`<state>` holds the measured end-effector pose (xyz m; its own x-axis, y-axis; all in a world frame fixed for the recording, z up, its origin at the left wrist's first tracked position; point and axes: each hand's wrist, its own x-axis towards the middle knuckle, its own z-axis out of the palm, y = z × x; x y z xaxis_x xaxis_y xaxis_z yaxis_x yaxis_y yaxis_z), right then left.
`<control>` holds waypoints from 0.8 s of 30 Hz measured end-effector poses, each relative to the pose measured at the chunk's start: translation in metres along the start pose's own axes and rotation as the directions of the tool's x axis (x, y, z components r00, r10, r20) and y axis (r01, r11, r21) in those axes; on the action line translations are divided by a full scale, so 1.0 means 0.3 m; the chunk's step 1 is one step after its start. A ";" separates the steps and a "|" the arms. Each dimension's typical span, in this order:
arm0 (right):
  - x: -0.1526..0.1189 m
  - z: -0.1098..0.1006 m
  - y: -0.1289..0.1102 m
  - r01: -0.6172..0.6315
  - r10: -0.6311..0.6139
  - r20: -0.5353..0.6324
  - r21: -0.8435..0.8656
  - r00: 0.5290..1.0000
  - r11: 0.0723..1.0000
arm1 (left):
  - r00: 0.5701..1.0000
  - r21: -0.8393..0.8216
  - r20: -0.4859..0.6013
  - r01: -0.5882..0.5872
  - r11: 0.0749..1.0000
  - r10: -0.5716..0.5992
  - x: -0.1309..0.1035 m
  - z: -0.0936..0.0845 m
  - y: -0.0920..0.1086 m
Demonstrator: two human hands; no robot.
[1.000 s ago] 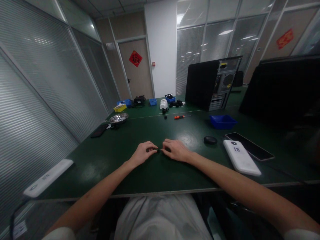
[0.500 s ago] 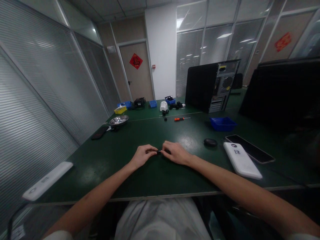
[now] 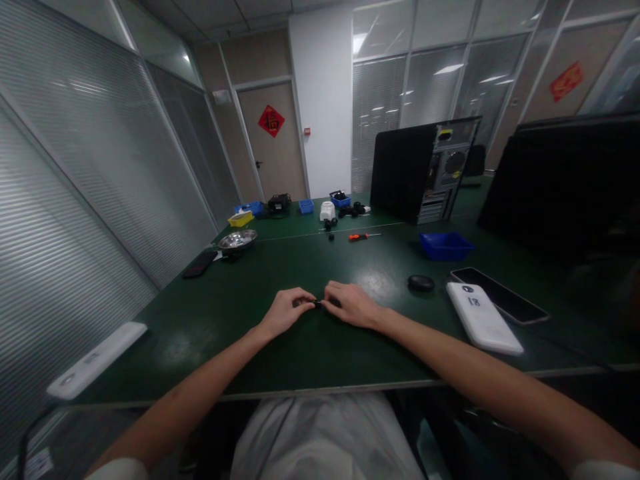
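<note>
And here at the near part of the green bench (image 3: 240, 340), it's all in the fingertips: the left hand (image 3: 289, 312) pinches a small dark piece (image 3: 318, 304) between thumb and index finger, and the right hand (image 3: 349, 304) closes in from the other side, its fingertips right up against the piece's right end. So the piece sits squarely between the two hands, too small to make out in detail. Beyond them lies the orange-handled screwdriver (image 3: 359, 237), with a tiny black part (image 3: 331, 237) just to its left. Over on the right, a black mouse-like object (image 3: 421, 283), and past it a white slab marked 18 (image 3: 484, 317), beside a dark phone (image 3: 500, 297)!
</note>
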<state>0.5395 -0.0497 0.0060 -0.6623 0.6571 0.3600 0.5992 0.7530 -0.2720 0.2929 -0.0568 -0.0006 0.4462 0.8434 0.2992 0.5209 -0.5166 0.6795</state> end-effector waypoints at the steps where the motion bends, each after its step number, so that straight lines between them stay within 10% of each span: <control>1: 0.000 -0.001 -0.002 0.008 -0.008 0.010 -0.010 1.000 1.000 | 1.000 0.024 0.010 -0.022 0.999 0.021 0.000 0.001 0.004; 24: -0.001 0.020 -0.007 0.037 -0.036 0.010 -0.055 0.999 0.998 | 0.998 -0.011 -0.044 -0.048 0.999 0.048 0.002 0.010 0.030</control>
<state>0.5358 -0.0514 0.0011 -0.6878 0.6297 0.3610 0.5986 0.7734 -0.2087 0.3000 -0.0613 0.0036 0.4385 0.8233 0.3603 0.4907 -0.5553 0.6715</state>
